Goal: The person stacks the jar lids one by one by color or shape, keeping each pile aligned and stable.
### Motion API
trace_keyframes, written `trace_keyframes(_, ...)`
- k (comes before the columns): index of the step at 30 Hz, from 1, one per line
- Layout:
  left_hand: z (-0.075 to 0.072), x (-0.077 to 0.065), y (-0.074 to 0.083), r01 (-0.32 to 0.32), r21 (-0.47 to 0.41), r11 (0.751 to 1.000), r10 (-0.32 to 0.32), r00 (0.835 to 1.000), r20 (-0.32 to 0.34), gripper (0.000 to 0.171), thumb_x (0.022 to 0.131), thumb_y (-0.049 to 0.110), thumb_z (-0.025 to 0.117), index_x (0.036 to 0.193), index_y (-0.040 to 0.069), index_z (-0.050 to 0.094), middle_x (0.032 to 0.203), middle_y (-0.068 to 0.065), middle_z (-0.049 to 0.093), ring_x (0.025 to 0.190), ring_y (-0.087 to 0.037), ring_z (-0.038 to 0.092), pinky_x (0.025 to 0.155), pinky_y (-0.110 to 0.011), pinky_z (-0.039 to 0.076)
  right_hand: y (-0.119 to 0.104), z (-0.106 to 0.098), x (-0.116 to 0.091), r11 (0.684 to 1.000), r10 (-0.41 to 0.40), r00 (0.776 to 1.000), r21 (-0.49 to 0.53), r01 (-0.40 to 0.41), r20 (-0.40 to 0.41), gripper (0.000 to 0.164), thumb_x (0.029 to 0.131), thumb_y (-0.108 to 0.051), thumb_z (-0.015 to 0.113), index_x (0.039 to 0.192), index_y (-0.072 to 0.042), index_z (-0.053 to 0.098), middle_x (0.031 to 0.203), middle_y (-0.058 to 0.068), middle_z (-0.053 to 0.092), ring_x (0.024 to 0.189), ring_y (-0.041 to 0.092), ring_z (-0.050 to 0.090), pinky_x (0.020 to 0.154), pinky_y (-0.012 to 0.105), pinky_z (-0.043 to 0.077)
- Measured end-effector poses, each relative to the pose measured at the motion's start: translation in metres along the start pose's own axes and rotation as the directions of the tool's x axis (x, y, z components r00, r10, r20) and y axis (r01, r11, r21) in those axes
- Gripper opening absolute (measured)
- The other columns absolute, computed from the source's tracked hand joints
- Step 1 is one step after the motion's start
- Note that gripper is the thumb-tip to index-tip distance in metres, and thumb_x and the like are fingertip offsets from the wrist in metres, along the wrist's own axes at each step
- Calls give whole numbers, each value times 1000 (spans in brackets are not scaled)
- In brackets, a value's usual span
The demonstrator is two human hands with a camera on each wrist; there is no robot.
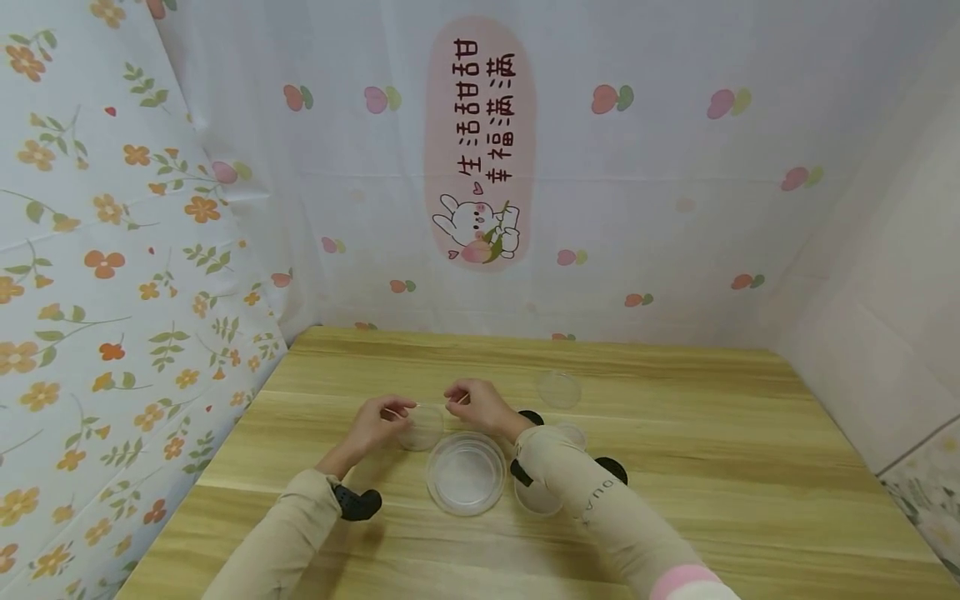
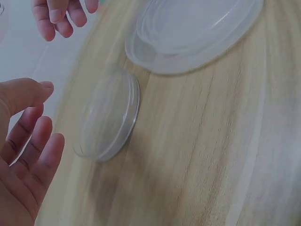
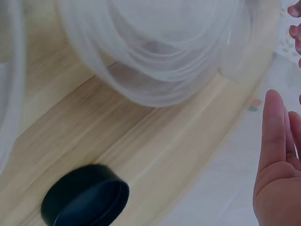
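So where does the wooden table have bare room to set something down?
The wooden table is open right of the outermost black round cap and left of the left hand. The centre is crowded: nested clear round plastic dishes, another beside the left hand, others around the beige right sleeve.

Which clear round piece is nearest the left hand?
The leftmost small piece, just beside the left hand; the wide dish and the other clear pieces all lie farther right.

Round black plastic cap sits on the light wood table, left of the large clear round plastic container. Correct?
Wrong side: the head view shows the round black plastic cap right of the large clear round plastic container, on the light wood table.
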State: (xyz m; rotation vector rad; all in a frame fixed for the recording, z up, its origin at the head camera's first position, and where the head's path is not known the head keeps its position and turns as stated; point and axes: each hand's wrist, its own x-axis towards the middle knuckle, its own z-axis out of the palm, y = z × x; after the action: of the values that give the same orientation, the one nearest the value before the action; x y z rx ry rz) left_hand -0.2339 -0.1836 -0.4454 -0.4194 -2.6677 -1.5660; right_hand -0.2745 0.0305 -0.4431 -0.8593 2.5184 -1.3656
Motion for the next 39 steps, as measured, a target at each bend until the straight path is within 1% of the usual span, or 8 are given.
trace_keyframes(5, -1, 3, -9, 18, -6, 1000, -18, 998, -57, 22, 76, -5, 62, 97, -10, 61, 82, -18, 59, 72, -25, 56, 64, -25, 45, -8, 8, 3, 997, 75, 997, 4, -75, -18, 22, 84, -7, 57, 102, 6, 59, 85, 8, 59, 77, 18, 57, 64, 24, 48)
trace_keyframes(14, -1, -1, -24, 150, -44, 988, -155, 974, -162, 21, 75, -7, 61, 95, -11, 60, 80, -13, 57, 72, -23, 55, 62, -24, 44, 0, 25, 7, 980, 171, 984, -96, -175, -42, 23, 81, -3, 58, 101, 7, 58, 86, 12, 58, 79, 22, 54, 65, 27, 46)
trace_keyframes(17, 0, -1, -27, 189, -44, 981, -194, 964, -181, 21, 75, -6, 61, 96, -11, 60, 81, -14, 57, 74, -23, 55, 62, -23, 44, 39, 36, 24, 986, 144, 988, -82, -148, -48, 22, 82, -14, 60, 99, 0, 62, 83, 7, 59, 77, 19, 55, 63, 27, 46)
trace_keyframes(22, 2, -3, -31, 211, -58, 976, -218, 956, -196, 21, 75, -5, 63, 95, -12, 60, 81, -14, 59, 73, -21, 55, 61, -21, 44, 145, 71, 66, 990, 46, 995, -128, -57, -91, 22, 79, -25, 60, 92, -8, 64, 73, -4, 57, 66, 7, 52, 55, 19, 42)
trace_keyframes(26, 5, -6, -33, 196, -65, 978, -205, 956, -208, 19, 74, -6, 63, 92, -13, 60, 79, -15, 60, 70, -20, 57, 59, -21, 45, 185, 90, 82, 982, 81, 991, -164, -97, -103, 23, 78, -20, 61, 95, -6, 65, 77, -1, 60, 69, 10, 55, 57, 22, 45)
trace_keyframes(33, 13, -5, -36, 247, -116, 962, -268, 939, -218, 21, 73, -7, 60, 93, -13, 60, 75, -10, 58, 63, -11, 53, 54, -21, 46, 261, 117, 116, 987, 119, 992, -100, -122, -37, 24, 73, -36, 68, 93, -25, 64, 76, -12, 60, 69, 4, 57, 58, 21, 47)
trace_keyframes(36, 15, -5, -35, 256, -119, 959, -278, 932, -231, 22, 72, -7, 60, 93, -13, 61, 75, -10, 58, 63, -11, 54, 55, -21, 47, 255, 114, 113, 988, 118, 992, -99, -122, -45, 22, 73, -34, 68, 93, -26, 64, 78, -11, 60, 72, 4, 57, 59, 21, 48)
trace_keyframes(39, 17, -4, -30, 261, -161, 952, -292, 932, -214, 22, 74, -8, 59, 95, -15, 59, 76, -11, 57, 63, -10, 54, 56, -22, 49, 216, 97, 95, 989, 108, 993, -99, -113, -50, 21, 76, -27, 66, 95, -18, 65, 80, -6, 61, 73, 7, 57, 60, 21, 47)
